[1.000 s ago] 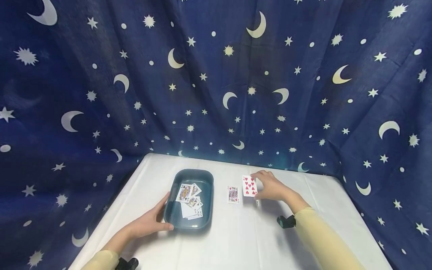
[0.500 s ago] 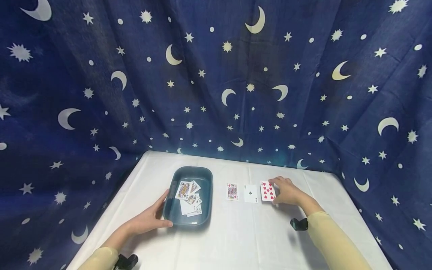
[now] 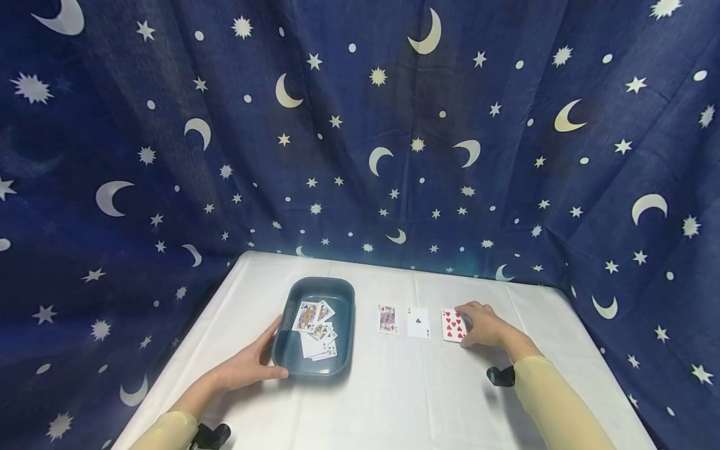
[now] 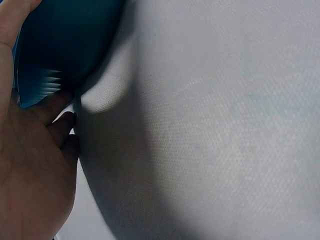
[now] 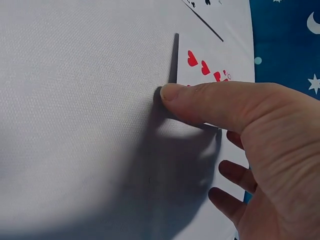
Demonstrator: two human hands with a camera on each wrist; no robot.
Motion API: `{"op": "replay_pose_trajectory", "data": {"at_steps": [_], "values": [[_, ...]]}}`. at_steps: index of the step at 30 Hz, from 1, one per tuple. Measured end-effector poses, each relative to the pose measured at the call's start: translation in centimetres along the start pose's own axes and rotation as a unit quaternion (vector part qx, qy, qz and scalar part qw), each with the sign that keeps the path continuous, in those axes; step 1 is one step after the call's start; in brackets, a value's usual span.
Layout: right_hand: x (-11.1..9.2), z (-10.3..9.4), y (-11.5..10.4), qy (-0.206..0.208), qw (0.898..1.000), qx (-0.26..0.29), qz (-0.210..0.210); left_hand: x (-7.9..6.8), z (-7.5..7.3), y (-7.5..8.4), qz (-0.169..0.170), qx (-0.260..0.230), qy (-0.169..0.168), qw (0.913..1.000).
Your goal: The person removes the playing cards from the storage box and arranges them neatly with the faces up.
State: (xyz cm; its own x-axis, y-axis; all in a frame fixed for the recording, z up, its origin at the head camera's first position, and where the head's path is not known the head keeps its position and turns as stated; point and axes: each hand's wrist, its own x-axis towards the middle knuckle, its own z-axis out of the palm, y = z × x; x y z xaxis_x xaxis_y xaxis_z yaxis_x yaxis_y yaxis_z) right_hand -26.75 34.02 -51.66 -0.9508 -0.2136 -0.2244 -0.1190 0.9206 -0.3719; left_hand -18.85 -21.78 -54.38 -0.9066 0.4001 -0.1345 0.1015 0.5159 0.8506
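In the head view, my right hand [image 3: 487, 326] pinches a playing card with red hearts [image 3: 453, 325] by its right side. Thumb and index finger span that side, and part of the card is hidden under the thumb in the right wrist view. Left of it lie an ace of clubs [image 3: 419, 323] and a red-suit face card [image 3: 387, 319], spaced apart in a row. My left hand [image 3: 247, 369] holds the near left corner of a dark teal tray [image 3: 348, 337], its fingers against the wall. Several overlapping cards [image 3: 307, 317] lie face up inside the tray.
A white cloth [image 3: 371, 400] covers the table. Blue curtains [image 3: 337, 156] with moons and stars hang behind and at both sides. Black wrist devices [image 3: 500, 376] sit below each hand.
My right hand has carried the hearts card rightward and lowered it to the table, uncovering the ace of clubs. The left hand and tray keep their place.
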Motion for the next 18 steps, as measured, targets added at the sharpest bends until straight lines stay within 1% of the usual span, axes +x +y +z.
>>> {"op": "replay_pose_trajectory", "data": {"at_steps": [6,12,15,18], "values": [[0.26,0.01,-0.06,-0.014,1.0,0.002,0.009,0.1,-0.01,-0.14,0.0,0.002,0.001,1.0],[0.72,-0.06,-0.14,-0.025,0.999,-0.004,0.023,0.16,-0.14,-0.02,-0.002,-0.012,-0.004,0.9999],[0.85,-0.06,-0.15,-0.029,0.999,-0.009,0.019,0.16,-0.19,-0.02,-0.001,-0.015,-0.006,0.9999],[0.89,-0.01,-0.2,-0.031,0.999,-0.01,0.023,0.14,-0.19,-0.09,0.002,-0.01,-0.007,0.9999]]}}
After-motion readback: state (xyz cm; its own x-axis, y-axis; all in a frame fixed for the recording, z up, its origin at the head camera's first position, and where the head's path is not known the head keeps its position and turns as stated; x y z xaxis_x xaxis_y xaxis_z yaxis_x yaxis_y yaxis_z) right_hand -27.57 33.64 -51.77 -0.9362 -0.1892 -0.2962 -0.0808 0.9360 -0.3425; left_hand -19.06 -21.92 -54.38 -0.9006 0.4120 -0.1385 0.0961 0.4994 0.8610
